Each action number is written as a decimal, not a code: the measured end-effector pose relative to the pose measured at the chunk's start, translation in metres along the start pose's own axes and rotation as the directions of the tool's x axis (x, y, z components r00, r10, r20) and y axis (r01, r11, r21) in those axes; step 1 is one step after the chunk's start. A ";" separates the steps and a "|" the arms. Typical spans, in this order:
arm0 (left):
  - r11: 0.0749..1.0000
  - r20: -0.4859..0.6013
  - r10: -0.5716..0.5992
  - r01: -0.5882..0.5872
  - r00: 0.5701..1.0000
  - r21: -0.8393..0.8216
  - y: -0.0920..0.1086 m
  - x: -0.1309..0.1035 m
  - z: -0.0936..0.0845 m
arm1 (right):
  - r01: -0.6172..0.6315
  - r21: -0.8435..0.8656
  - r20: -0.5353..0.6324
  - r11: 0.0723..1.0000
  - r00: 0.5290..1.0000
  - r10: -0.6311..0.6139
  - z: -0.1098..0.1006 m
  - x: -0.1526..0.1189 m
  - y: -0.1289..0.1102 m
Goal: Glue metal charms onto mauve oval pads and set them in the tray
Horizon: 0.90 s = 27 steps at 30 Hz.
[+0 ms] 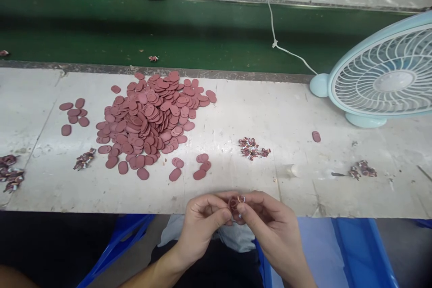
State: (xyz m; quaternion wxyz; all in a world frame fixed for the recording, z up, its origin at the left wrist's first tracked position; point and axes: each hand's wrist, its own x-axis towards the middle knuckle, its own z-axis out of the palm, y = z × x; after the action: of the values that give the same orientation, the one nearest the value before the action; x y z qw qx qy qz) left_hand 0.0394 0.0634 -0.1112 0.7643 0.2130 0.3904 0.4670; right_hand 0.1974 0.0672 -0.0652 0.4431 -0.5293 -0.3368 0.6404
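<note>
My left hand (204,225) and my right hand (273,227) meet at the table's front edge, fingertips pinched. Between them is a reddish-brown oval piece (232,203). At the right fingertips shows a small twisted brown part with a shiny band (240,199); fingers hide much of both. Beyond my left hand lies a big heap of flat reddish-brown oval pieces (145,117), some with small holes. A few loose ovals (201,166) lie nearer. A small cluster of twisted brown parts with shiny bits (252,148) rests past my right hand.
A light blue fan (391,81) stands at the right, its white cord (270,9) crossing the green belt (209,31). More twisted-part clusters (84,159) lie on the white table (236,103). A single oval (316,136) sits near the fan. Blue bins (364,252) stand below.
</note>
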 end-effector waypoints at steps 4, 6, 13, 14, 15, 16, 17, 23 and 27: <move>0.996 -0.012 0.054 -0.053 0.998 0.071 -0.004 0.000 -0.001 | -0.040 0.065 -0.007 0.997 0.999 0.041 -0.006 -0.001 0.009; 0.987 0.019 0.088 -0.090 0.996 0.135 -0.002 0.000 -0.003 | -0.044 0.097 -0.005 0.994 0.999 0.044 -0.013 -0.005 0.016; 0.260 0.276 0.490 -0.441 0.827 0.859 0.041 0.010 -0.032 | 0.072 0.027 -0.232 0.997 0.971 -0.063 -0.070 -0.036 0.041; 0.071 0.326 0.507 -0.415 0.798 0.907 0.048 0.014 -0.037 | 0.089 -0.013 -0.294 0.996 0.952 -0.089 -0.082 -0.044 0.046; -0.071 0.363 0.495 -0.379 0.790 0.923 0.053 0.018 -0.042 | 0.100 -0.054 -0.359 0.994 0.926 -0.112 -0.095 -0.053 0.052; -0.165 0.385 0.464 -0.349 0.798 0.922 0.057 0.021 -0.045 | 0.100 -0.091 -0.429 0.991 0.894 -0.130 -0.108 -0.062 0.058; -0.224 0.399 0.426 -0.333 0.812 0.916 0.060 0.024 -0.047 | 0.094 -0.127 -0.500 0.987 0.854 -0.146 -0.121 -0.072 0.066; -0.322 0.447 0.404 -0.333 0.798 0.886 0.061 0.029 -0.045 | -0.103 -0.364 -0.732 0.926 0.646 -0.216 -0.189 -0.113 0.128; -0.179 0.327 0.425 -0.276 0.844 0.944 0.068 0.026 -0.042 | -0.292 -0.420 -0.729 0.859 0.673 -0.128 -0.209 -0.101 0.183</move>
State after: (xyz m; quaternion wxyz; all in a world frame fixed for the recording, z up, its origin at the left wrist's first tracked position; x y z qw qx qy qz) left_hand -0.0243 0.1165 -0.1000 0.1871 0.7668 0.5656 0.2391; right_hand 0.3676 -0.1039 -0.2365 0.3554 -0.8526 -0.2597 0.2815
